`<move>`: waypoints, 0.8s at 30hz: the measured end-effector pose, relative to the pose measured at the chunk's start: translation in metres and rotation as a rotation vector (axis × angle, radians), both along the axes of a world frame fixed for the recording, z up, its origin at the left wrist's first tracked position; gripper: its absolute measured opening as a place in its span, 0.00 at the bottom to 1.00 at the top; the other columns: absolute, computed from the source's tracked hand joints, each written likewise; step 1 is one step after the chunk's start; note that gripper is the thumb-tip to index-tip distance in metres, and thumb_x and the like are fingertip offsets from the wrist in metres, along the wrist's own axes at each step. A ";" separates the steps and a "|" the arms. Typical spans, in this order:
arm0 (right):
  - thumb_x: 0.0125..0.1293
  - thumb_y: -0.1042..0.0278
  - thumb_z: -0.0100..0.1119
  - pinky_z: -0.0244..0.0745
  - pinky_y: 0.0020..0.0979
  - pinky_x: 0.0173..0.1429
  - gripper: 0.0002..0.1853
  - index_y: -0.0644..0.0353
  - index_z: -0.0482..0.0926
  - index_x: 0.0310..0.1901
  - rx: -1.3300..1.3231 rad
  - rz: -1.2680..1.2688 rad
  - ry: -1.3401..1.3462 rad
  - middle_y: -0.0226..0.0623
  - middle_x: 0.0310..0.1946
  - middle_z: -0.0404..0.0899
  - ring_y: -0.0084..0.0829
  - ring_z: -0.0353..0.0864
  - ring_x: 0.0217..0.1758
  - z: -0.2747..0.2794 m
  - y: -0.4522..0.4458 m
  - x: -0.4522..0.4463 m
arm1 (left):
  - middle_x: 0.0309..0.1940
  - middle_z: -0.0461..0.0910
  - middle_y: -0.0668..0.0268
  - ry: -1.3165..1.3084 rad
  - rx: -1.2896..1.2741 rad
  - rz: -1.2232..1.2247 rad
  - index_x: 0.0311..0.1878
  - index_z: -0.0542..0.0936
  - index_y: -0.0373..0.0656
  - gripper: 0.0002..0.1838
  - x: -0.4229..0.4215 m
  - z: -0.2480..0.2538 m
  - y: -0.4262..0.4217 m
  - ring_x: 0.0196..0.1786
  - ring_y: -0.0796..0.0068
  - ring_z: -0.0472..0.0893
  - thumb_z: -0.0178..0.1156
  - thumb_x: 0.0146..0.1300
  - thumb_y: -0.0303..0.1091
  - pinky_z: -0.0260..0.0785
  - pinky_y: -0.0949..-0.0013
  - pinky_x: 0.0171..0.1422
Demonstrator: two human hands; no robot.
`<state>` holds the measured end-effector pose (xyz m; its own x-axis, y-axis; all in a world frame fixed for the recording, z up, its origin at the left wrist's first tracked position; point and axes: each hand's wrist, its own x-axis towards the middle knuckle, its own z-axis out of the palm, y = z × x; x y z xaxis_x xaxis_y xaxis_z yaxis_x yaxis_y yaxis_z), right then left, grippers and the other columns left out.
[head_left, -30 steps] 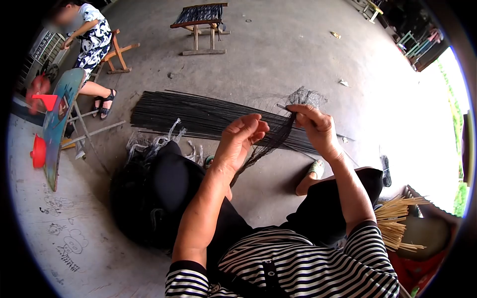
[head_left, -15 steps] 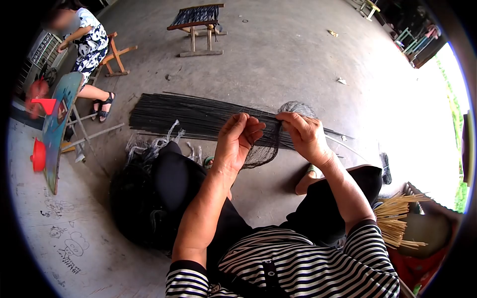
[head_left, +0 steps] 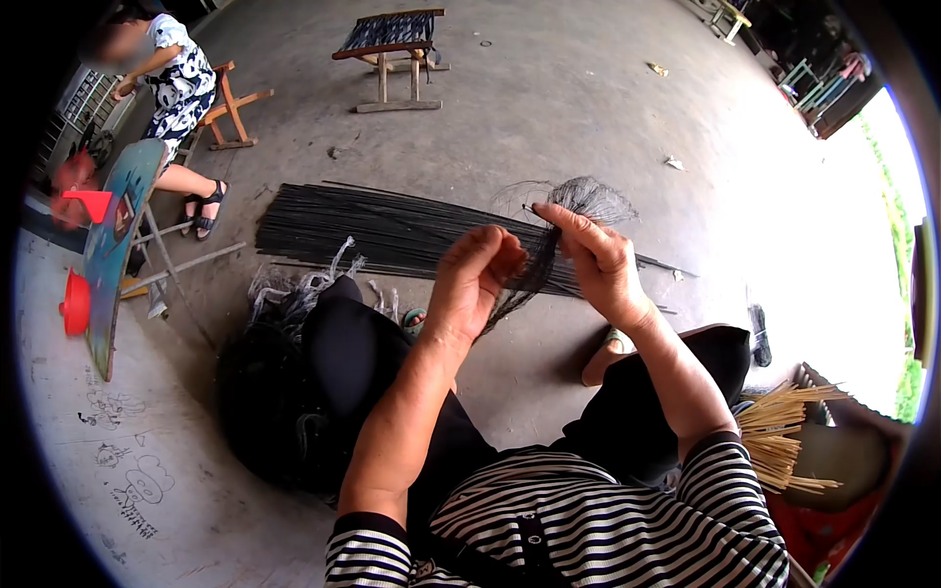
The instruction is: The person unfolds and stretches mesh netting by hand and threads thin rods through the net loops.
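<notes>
My right hand (head_left: 606, 263) pinches a thin dark rod with its index finger stretched along it, and black netting (head_left: 537, 269) hangs from the rod. The net's loose, frizzy end (head_left: 593, 199) spreads out above and behind that hand. My left hand (head_left: 477, 279) is to the left, its fingers curled and pressed together beside the netting; what lies between its fingertips is too small to make out. Beneath both hands, a bundle of long black rods (head_left: 392, 230) lies on the floor.
A seated person (head_left: 181, 83) is at the upper left, near a blue tabletop (head_left: 123, 245) with red items. A wooden folding stool (head_left: 387, 34) stands ahead. Pale sticks (head_left: 784, 436) are at the right. Whitish cords (head_left: 314, 284) lie by my left knee.
Over the last half second my right hand has shifted slightly, its index finger now extended, and the netting has gathered narrower. My left hand has moved slightly right.
</notes>
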<state>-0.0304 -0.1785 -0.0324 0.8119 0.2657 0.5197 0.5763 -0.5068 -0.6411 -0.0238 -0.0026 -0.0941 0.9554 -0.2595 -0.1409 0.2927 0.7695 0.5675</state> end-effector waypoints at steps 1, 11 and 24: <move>0.59 0.85 0.52 0.75 0.30 0.30 0.23 0.51 0.77 0.55 -0.049 0.000 -0.026 0.36 0.26 0.79 0.34 0.80 0.27 -0.004 -0.004 0.002 | 0.32 0.83 0.67 -0.028 0.027 0.029 0.39 0.81 0.44 0.06 0.004 0.000 0.007 0.38 0.74 0.82 0.59 0.65 0.34 0.76 0.70 0.42; 0.59 0.82 0.55 0.74 0.32 0.29 0.16 0.53 0.78 0.48 -0.089 -0.065 -0.013 0.35 0.27 0.79 0.37 0.80 0.27 -0.008 0.008 -0.002 | 0.30 0.82 0.66 -0.031 0.013 -0.044 0.41 0.79 0.42 0.06 0.000 -0.006 0.005 0.31 0.74 0.81 0.58 0.66 0.34 0.75 0.70 0.37; 0.60 0.82 0.54 0.74 0.32 0.29 0.16 0.54 0.79 0.48 -0.262 -0.066 -0.103 0.35 0.26 0.79 0.36 0.79 0.26 -0.016 0.009 0.003 | 0.27 0.79 0.70 -0.038 0.057 0.093 0.40 0.80 0.42 0.06 0.000 0.015 0.008 0.29 0.77 0.78 0.58 0.65 0.33 0.71 0.72 0.37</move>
